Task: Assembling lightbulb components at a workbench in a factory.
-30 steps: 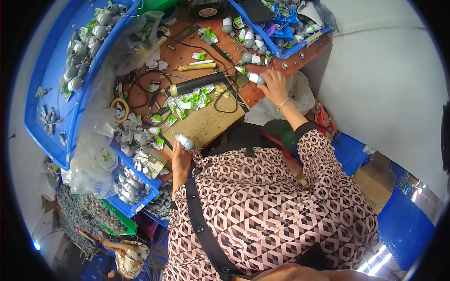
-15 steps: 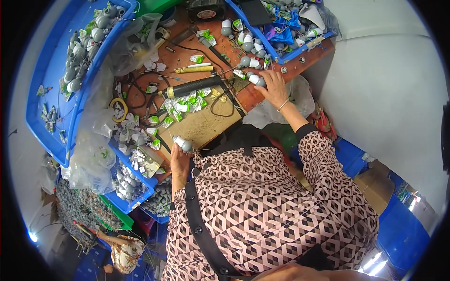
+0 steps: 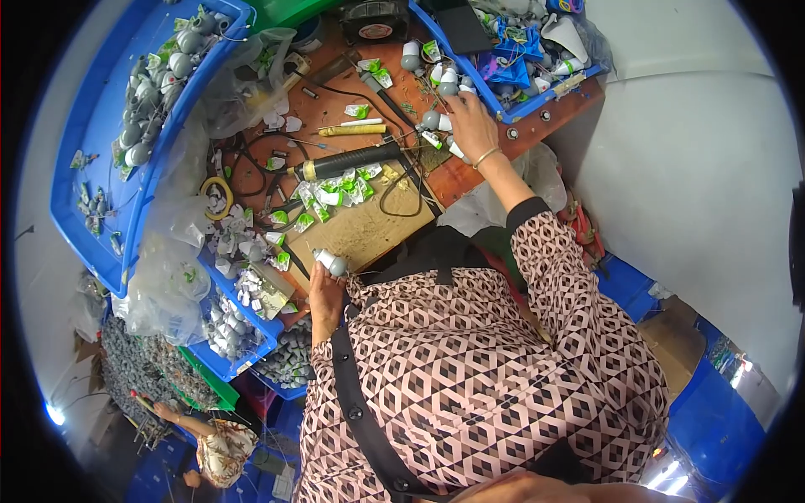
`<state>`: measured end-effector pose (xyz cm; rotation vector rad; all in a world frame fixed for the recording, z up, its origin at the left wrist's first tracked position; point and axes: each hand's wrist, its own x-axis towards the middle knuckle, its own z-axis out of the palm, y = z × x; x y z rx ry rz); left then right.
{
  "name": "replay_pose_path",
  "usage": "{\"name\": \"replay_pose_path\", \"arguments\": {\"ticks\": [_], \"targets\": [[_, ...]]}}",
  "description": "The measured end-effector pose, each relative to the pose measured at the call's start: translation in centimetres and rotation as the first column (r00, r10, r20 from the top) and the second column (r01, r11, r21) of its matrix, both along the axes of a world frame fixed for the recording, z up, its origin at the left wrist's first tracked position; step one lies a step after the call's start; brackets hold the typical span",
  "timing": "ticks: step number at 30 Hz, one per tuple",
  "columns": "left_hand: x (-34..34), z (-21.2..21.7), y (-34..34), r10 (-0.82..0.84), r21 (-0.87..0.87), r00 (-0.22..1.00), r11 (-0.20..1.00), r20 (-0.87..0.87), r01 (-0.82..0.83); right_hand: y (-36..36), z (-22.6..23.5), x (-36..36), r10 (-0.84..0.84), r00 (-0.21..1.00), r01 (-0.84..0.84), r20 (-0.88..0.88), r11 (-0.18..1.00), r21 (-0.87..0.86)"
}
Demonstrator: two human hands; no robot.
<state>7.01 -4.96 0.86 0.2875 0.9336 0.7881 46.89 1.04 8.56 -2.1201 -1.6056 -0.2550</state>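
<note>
My left hand (image 3: 325, 300) is closed around a small grey-and-white bulb-shaped piece (image 3: 334, 264) in front of my chest, at the near edge of a tan board (image 3: 352, 222). Farther out to the right, my right hand (image 3: 475, 126) reaches over several similar grey-and-white bulb-shaped pieces (image 3: 434, 121), its fingers stretched out and nothing plainly in them. Another such piece (image 3: 457, 150) lies below that hand, by the wrist. On the board sits a heap of small white-and-green pieces (image 3: 340, 191). Beside the heap rests a black-handled tool (image 3: 352, 159).
A blue tray (image 3: 84, 163) with grey bulb-shaped pieces stands at left; another blue tray (image 3: 507, 113) holds parts at far right. Cords, a yellow stick (image 3: 352, 130) and a tape ring (image 3: 216, 198) lie on the reddish table (image 3: 457, 189). Another person (image 3: 225, 453) works at lower left.
My right hand has moved away from the nearer bulb-shaped piece to others farther off, slightly left. My left hand keeps its piece in nearly the same place.
</note>
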Motion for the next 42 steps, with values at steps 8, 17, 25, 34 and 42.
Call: {"name": "replay_pose_path", "arguments": {"ticks": [8, 17, 25, 34, 42], "targets": [[0.0, 0.0, -0.4, 0.033, -0.015, 0.999, 0.999, 0.003, -0.033, 1.0, -1.2, 1.6, 0.097, 0.991, -0.080, 0.088, 0.981, -0.174], [-0.5, 0.1, -0.3, 0.046, -0.025, 0.999, 0.999, -0.006, -0.046, -4.3, 1.0, 0.9, 0.226, 0.974, -0.226, 0.007, 0.974, -0.020], [-0.4, -0.6, 0.6, 0.062, -0.040, 0.997, 0.997, 0.043, -0.060, -5.5, 0.3, 1.2, 0.111, 0.993, -0.113, -0.034, 0.990, -0.080], [-0.3, 0.2, 0.2, 0.036, 0.029, 0.999, 0.999, -0.038, -0.035, -0.7, 4.2, -1.8, 0.085, 0.991, -0.096, -0.100, 0.989, -0.111], [-0.4, 1.3, -2.0, 0.109, 0.022, 0.992, 0.994, 0.066, -0.111, 11.4, 0.9, 1.5, 0.022, 0.980, 0.038, 0.197, 0.954, -0.297]]}}
